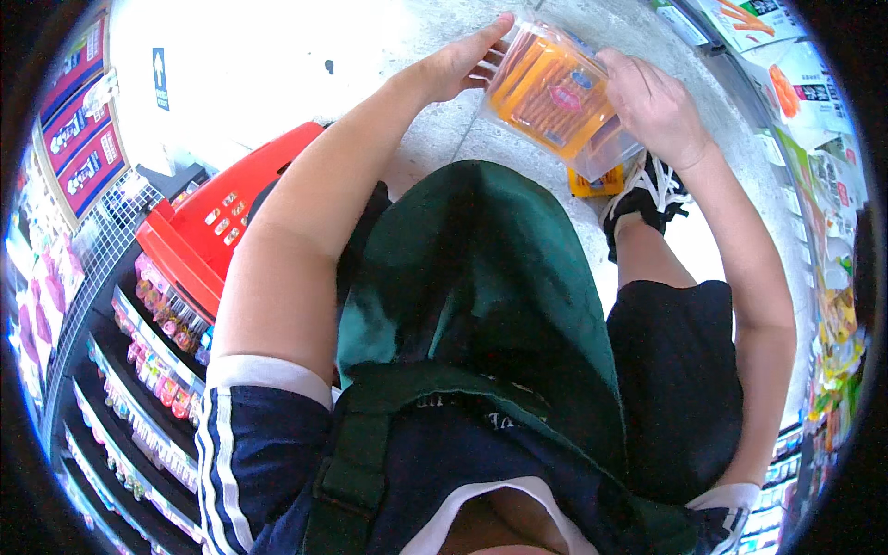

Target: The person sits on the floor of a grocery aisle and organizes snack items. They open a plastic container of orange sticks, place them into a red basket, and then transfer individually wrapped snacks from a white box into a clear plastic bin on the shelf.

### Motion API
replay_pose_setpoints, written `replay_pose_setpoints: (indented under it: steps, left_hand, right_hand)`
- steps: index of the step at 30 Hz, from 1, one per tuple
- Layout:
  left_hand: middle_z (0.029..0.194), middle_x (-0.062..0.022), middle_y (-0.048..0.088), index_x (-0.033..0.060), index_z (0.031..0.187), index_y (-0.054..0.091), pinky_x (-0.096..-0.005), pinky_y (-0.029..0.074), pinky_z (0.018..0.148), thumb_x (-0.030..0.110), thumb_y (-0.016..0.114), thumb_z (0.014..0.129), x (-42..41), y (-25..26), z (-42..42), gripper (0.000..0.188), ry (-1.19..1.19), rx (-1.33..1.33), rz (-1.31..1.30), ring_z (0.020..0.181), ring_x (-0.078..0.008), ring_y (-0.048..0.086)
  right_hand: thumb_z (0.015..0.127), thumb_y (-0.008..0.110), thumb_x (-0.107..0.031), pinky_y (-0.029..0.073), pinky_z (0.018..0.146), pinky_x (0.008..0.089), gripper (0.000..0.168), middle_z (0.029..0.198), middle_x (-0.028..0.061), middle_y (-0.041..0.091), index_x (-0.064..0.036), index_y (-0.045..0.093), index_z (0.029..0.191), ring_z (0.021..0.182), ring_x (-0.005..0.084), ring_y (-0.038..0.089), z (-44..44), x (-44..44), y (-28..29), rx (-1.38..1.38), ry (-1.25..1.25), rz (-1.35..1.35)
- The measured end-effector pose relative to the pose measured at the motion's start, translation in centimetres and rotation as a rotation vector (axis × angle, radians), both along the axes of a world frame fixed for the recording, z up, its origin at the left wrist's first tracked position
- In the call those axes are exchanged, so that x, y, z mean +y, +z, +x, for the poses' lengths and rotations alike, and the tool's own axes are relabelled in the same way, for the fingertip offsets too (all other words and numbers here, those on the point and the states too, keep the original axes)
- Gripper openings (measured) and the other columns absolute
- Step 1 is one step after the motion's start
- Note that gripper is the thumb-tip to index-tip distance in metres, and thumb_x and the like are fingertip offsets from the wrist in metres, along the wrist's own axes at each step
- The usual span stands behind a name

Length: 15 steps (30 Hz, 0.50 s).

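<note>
A clear plastic box [602,154] is held up in front of me over the floor, tilted. Orange snack packets [548,97] with a pink emblem show through it. My left hand [466,64] is at the box's left side, its thumb near the top corner and its fingers spread along the wall. At the opposite side my right hand [652,104] grips the edge, with its fingertips partly hidden. Another orange packet [598,182] lies on the floor below the box, beside my black shoe [649,191] with white laces.
To my left stands a red plastic shopping basket [229,208], partly behind my forearm. Shelves [139,416] of small packaged goods curve along the left. More shelving with hanging snack bags [812,90] runs along the right. A dark green apron [479,263] covers my lap.
</note>
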<state>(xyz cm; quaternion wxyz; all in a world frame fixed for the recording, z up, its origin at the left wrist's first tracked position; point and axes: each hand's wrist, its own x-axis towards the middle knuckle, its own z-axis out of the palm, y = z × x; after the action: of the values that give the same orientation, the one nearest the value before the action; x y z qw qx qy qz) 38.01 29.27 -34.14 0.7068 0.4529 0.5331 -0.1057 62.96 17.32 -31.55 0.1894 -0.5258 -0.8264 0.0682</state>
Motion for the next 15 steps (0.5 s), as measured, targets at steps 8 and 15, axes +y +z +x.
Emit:
replay_pose_setpoints:
  steps: [8, 15]
  left_hand:
    - [0.107, -0.0111, 0.064, -0.0012, 0.12, 0.058, -0.0366, 0.049, 0.081, 0.065, 0.049, 0.091, 2.6, 2.5, 0.3, 0.073, 0.128, 0.164, 0.337, 0.092, -0.0161, 0.058]
    - [0.086, -0.0217, 0.058, -0.0017, 0.095, 0.054, -0.0443, 0.047, 0.07, 0.041, 0.073, 0.082, 1.3, 8.1, 1.7, 0.049, -0.466, 0.118, 1.345, 0.08, -0.0359, 0.059]
  right_hand:
    - [0.096, 0.056, -0.015, 0.059, 0.072, 0.0328, 0.026, 0.102, 0.0112, 0.069, -0.008, 0.056, 0.121, 0.087, 0.0268, 0.07, -0.1, -1.1, 1.3, 0.229, -0.227, -0.02]
    - [0.094, 0.06, -0.026, 0.059, 0.078, 0.0387, 0.049, 0.11, 0.0172, 0.066, -0.009, 0.044, 0.137, 0.092, 0.0299, 0.069, -2.6, -4.6, 1.0, 0.437, -0.066, -0.367]
